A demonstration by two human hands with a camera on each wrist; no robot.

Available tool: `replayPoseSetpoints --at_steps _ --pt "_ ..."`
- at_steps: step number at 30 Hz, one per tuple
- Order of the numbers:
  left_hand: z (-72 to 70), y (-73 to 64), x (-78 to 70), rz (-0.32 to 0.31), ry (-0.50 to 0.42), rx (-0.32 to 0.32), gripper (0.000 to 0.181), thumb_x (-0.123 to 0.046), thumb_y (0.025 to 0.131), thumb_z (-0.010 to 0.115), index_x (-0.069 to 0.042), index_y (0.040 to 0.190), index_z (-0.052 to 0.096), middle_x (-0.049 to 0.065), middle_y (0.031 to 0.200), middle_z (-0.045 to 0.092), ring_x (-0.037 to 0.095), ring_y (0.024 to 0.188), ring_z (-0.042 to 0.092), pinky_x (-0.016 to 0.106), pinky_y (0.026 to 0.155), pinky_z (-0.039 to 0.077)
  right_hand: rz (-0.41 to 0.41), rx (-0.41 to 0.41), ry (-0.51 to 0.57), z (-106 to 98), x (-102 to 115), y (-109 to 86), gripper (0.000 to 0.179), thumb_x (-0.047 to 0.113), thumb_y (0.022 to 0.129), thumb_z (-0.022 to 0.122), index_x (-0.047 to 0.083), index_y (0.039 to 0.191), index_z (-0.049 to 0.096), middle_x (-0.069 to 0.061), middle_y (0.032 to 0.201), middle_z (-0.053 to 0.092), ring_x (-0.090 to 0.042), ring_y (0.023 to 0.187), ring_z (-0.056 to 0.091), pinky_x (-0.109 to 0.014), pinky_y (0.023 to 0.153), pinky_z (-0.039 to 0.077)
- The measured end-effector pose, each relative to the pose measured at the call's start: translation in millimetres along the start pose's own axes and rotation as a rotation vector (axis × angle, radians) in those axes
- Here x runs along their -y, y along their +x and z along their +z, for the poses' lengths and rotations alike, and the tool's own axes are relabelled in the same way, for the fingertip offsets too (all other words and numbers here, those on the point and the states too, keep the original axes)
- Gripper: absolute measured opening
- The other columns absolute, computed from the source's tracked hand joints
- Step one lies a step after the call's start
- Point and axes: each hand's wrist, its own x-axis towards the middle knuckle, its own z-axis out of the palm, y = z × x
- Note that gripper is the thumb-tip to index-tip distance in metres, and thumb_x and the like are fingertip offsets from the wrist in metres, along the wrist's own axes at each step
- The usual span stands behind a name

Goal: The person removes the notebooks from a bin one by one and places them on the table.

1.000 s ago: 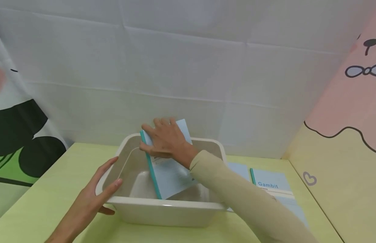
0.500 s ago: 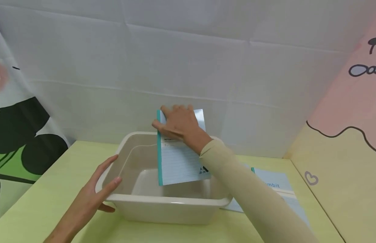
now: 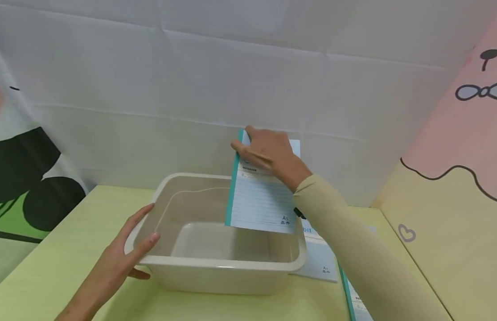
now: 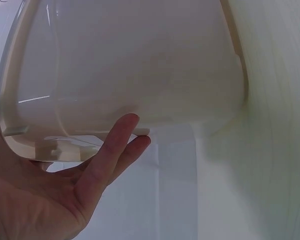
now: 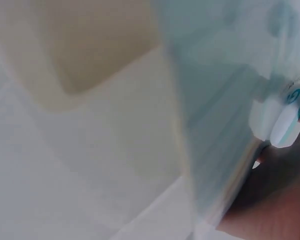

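My right hand [image 3: 270, 149] grips a light-blue notebook [image 3: 264, 205] by its upper end, its teal spine to the left. The notebook hangs over the right part of a cream plastic basin [image 3: 220, 278], lower edge just below the level of the far rim. In the right wrist view, the notebook [image 5: 215, 100] fills the right side, blurred, beside the fingers. My left hand [image 3: 116, 263] holds the basin's left rim, thumb toward the inside and other fingers underneath. The left wrist view shows those fingers [image 4: 107, 160] against the basin's outer wall [image 4: 140, 65].
A similar notebook [image 3: 318, 261] lies on the pale yellow-green table [image 3: 124, 200], right of the basin. Another notebook [image 3: 354, 305] is mostly hidden under the right sleeve [image 3: 364, 249]. A white cloth [image 3: 232, 67] hangs behind, with a printed panel [image 3: 453, 232] at the right.
My right hand has lifted the notebook up and to the right, from inside the basin to above it, and the notebook has straightened. The left hand stays on the rim.
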Motion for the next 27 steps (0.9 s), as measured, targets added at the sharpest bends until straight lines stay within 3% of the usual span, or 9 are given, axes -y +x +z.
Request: replayPoseSetpoints --at_steps 3,6,9,17,20,23,27 --pt "0.8 -1.0 -0.7 -0.006 0.004 0.007 0.069 -0.043 0.109 0.049 -0.048 0.164 0.008 0.022 0.167 0.024 0.038 0.121 0.061 0.043 0.069 0.065 0.036 0.035 0.017 -8 -13 -5.9 0.059 0.062 0.096 0.031 0.017 0.128 0.053 -0.007 0.091 0.062 -0.026 0.089 0.06 -0.046 0.084 0.047" --pt "1.7 -1.5 -1.1 -0.001 0.002 0.006 0.069 -0.043 0.108 0.05 -0.048 0.164 0.009 0.021 0.166 0.025 0.037 0.121 0.061 0.042 0.069 0.065 0.072 0.071 0.027 -17 -25 -12.9 0.07 0.063 0.097 0.03 0.016 0.144 0.049 -0.01 0.114 0.068 -0.03 0.104 0.061 -0.055 0.099 0.043" --pt "1.6 -1.8 -1.5 0.013 -0.002 0.005 0.069 -0.041 0.109 0.05 -0.048 0.164 0.01 0.021 0.166 0.025 0.038 0.121 0.061 0.043 0.068 0.065 0.1 0.086 0.02 -25 -39 -19.8 0.074 0.063 0.097 0.029 0.015 0.151 0.044 -0.012 0.128 0.066 -0.032 0.113 0.059 -0.061 0.106 0.037" --pt "1.7 0.5 -5.7 0.004 0.004 0.004 0.069 -0.044 0.108 0.051 -0.05 0.163 0.01 0.02 0.166 0.026 0.038 0.122 0.06 0.042 0.069 0.065 0.163 0.068 0.012 -25 -89 -51.6 0.067 0.06 0.096 0.034 0.014 0.142 0.05 -0.013 0.109 0.065 -0.031 0.102 0.057 -0.059 0.099 0.04" --pt "2.0 0.3 -5.7 0.008 0.0 0.003 0.069 -0.044 0.108 0.051 -0.051 0.163 0.011 0.019 0.166 0.027 0.038 0.122 0.06 0.041 0.068 0.065 0.184 0.085 0.021 -18 -111 -66.5 0.059 0.062 0.097 0.033 0.013 0.125 0.053 -0.011 0.092 0.057 -0.029 0.091 0.057 -0.05 0.086 0.042" --pt "2.3 -0.3 -4.8 0.005 -0.008 0.007 0.068 -0.043 0.108 0.051 -0.051 0.163 0.011 0.019 0.166 0.026 0.038 0.122 0.06 0.042 0.069 0.065 0.208 0.109 0.021 -13 -132 -81.6 0.059 0.064 0.099 0.032 0.013 0.121 0.052 -0.009 0.089 0.053 -0.028 0.088 0.056 -0.041 0.078 0.04" --pt "1.2 -0.3 -3.5 -0.003 -0.01 0.01 0.069 -0.044 0.108 0.051 -0.052 0.163 0.01 0.02 0.167 0.025 0.039 0.122 0.06 0.044 0.07 0.065 0.233 0.146 0.026 -6 -155 -98.9 0.072 0.067 0.101 0.031 0.011 0.142 0.047 -0.014 0.102 0.059 -0.03 0.094 0.057 -0.041 0.078 0.043"
